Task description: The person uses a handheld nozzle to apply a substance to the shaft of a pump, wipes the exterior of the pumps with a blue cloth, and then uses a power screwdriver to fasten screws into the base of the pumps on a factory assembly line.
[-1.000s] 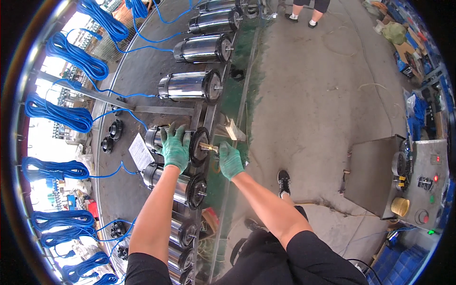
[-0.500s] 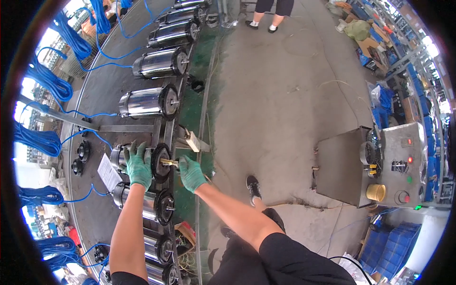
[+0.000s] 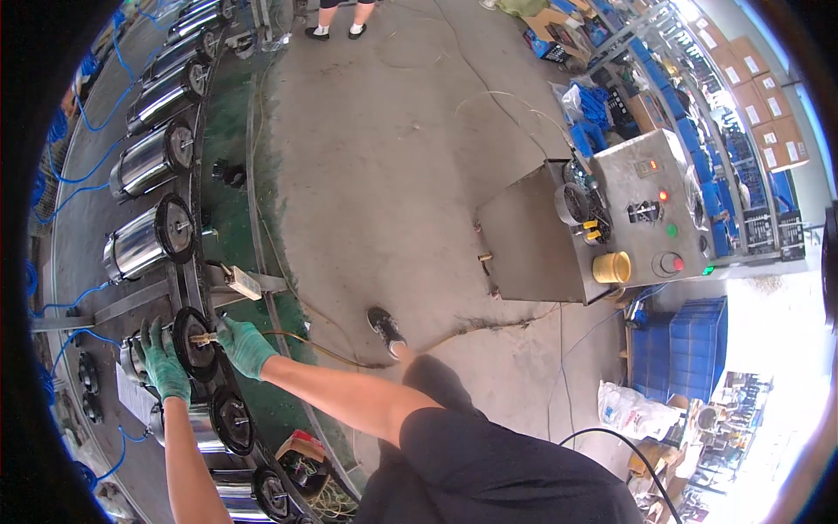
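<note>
your left hand [image 3: 164,367] lies unclenched, fingers spread across the steel motor [image 3: 196,365] on the dark bench [image 3: 83,244]; press evenly so it cannot roll. at the motor's right end, the brass-coloured tool [image 3: 204,338] sits in the curled grasp of your right hand [image 3: 244,348], so hold it square without side load.

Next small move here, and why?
I'd probably check that the brass-coloured piece sits square before pushing or turning it: the right hand grips it at the centre of the motor's black end, where neighbouring motors show bare shafts, but this shaft is hidden. The left hand lies over the body, so it can brace.
</note>
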Motion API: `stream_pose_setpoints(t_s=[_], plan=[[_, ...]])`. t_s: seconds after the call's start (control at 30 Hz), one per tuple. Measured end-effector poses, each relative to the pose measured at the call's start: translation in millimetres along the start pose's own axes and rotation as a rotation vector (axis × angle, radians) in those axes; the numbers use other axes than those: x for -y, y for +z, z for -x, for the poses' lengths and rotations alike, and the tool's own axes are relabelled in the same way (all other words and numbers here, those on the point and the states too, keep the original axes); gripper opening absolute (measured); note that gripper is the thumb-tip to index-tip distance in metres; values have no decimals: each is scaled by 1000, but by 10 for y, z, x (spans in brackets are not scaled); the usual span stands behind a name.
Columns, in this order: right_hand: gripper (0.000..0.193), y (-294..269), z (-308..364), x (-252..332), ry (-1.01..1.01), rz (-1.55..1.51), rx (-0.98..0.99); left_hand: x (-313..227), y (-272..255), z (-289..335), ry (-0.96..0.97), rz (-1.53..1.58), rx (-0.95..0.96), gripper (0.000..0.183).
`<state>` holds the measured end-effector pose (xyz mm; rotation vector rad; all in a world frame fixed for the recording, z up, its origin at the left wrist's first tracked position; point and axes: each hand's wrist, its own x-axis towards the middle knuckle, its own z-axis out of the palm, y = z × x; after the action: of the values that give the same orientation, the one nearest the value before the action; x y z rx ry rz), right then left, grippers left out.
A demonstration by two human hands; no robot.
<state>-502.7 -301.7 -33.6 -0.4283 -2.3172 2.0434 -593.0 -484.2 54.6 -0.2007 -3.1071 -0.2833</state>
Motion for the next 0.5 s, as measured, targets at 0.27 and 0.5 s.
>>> stream_pose_setpoints(t_s=[0.27,0.5], plan=[[41,-54,23,86,24,-52,-36,-8,77,-28,38,108,-76,35],[34,-137,48,155,-54,-111,-98,-127,-7,1,56,-13,-64,34]])
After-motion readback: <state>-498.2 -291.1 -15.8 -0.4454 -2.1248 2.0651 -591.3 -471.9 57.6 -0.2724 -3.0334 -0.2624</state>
